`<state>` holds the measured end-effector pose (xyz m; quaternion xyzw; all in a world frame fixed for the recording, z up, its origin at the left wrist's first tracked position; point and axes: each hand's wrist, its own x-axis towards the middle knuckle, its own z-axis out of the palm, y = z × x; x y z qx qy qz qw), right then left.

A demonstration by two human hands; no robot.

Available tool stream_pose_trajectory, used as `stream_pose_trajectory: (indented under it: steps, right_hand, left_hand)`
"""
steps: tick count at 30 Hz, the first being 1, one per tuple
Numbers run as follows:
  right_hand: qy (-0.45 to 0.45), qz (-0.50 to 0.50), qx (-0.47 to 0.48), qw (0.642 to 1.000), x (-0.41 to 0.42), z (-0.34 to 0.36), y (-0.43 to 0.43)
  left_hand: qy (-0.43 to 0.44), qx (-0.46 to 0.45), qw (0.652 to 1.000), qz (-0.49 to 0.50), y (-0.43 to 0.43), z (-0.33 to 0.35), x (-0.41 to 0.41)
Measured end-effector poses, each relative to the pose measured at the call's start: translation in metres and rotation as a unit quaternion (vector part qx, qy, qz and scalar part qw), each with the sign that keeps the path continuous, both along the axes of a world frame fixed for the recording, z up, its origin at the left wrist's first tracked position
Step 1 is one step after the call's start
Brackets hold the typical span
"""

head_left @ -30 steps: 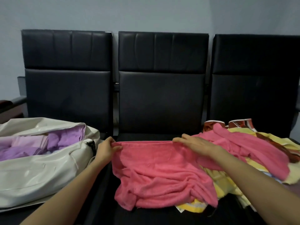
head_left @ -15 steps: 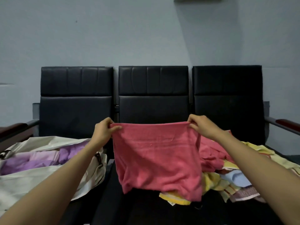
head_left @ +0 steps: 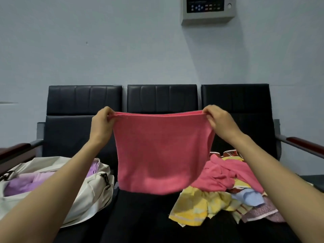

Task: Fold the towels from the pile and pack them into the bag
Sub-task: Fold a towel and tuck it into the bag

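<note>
At the far left, a dark wooden armrest [head_left: 14, 151] marks the end of a row of three black padded seats [head_left: 84, 100] set against a pale wall. On the left seat lies a cream bag [head_left: 91, 193], its top open, with purple towels [head_left: 21, 185] lying inside it. The person's left forearm reaches across above the bag.

The left hand [head_left: 102, 123] is raised in front of the left seat's backrest. Its fingers and thumb are curled in a pinch on the top left corner of a pink towel [head_left: 161, 151]. The towel hangs in the air in front of the middle seat, its top edge drawn nearly straight between the two hands. Its lower edge looks blurred and hangs just above the black seat cushion [head_left: 143, 216]; whether it touches the cushion cannot be told.

The right hand [head_left: 220, 123] holds the top right corner in the same way, fingers bent over the edge and thumb closed on the cloth. It is level with the left hand.

Below the right forearm, on the right seat, sits the pile [head_left: 228, 188] of loose towels. A crumpled pink one [head_left: 224, 174] lies on top, a yellow patterned one [head_left: 192, 209] spreads toward the near edge, and a light blue one [head_left: 249, 197] shows further right. The hanging towel's lower right corner is just beside the pile.

High on the wall, above the gap between the middle and right seats, is a grey control box [head_left: 207, 10] with small buttons. A second armrest [head_left: 305, 142] closes the row at the far right.
</note>
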<state>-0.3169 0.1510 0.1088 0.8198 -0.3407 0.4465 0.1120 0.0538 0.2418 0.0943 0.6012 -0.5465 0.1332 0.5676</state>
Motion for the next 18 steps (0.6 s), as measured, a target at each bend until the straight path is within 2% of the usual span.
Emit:
stream_pose_trajectory:
  steps: [2,3,8,12,16,18]
  right_hand:
    - [-0.055,0.017,-0.053,0.997,-0.002,0.007,0.001]
    - [-0.054,0.019,-0.049,0.997,-0.002,0.01,-0.001]
    - [0.032,0.012,0.069,0.997,0.002,-0.003,-0.027]
    - [0.095,-0.078,0.145,0.982,0.016,-0.03,-0.059]
    - [0.0,-0.091,0.092,0.992,0.03,-0.031,-0.074]
    - [-0.038,-0.094,0.066,0.993,0.034,-0.026,-0.075]
  left_hand:
    - [0.012,-0.044,0.999,-0.019,0.001,0.005,-0.003]
    - [0.011,-0.038,0.999,-0.029,-0.001,0.006,-0.002]
    - [-0.036,0.092,0.995,0.015,-0.022,-0.011,0.017]
    - [-0.038,0.184,0.98,0.06,-0.043,-0.031,0.02]
    - [0.007,0.121,0.988,0.094,-0.056,-0.017,0.013]
    - [0.033,0.078,0.994,0.067,-0.057,-0.009,0.014]
